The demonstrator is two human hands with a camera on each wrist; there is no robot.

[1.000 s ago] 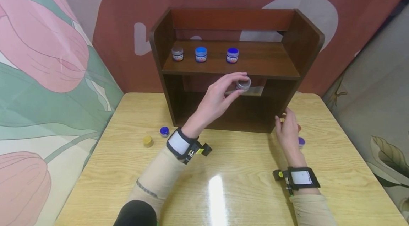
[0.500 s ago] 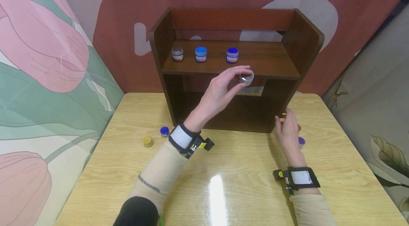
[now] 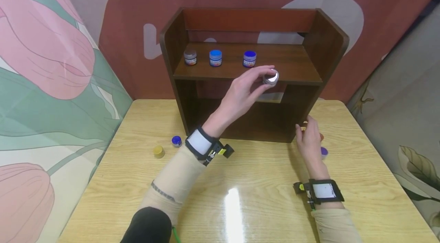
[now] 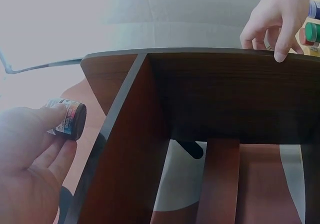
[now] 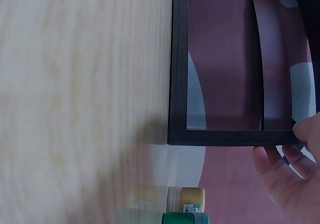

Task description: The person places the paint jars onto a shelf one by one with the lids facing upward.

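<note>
My left hand (image 3: 237, 94) pinches a small paint jar (image 3: 270, 78) between thumb and fingers, just in front of the upper board of a dark brown wooden shelf (image 3: 288, 67). In the left wrist view this paint jar (image 4: 67, 118) lies tilted, with a colourful label and a dark end. My right hand (image 3: 309, 141) grips the shelf's right side panel low down; in the right wrist view the thumb is on one side of the panel and the fingers on the other. Three paint jars stand on the upper board: one grey-topped (image 3: 190, 57), one light blue (image 3: 215, 58), one dark blue (image 3: 249, 59).
On the wooden table (image 3: 261, 182), a yellow jar (image 3: 159, 151) and a dark blue jar (image 3: 177, 141) stand left of the shelf. At right, a purple jar (image 3: 324, 153) is partly behind my right hand. The wrist views also show a green jar (image 4: 312, 32) and a yellow-lidded jar (image 5: 192, 200).
My left hand has moved up and to the right with the paint jar, from below the upper board's front edge to about its level. The right hand has stayed in place.
</note>
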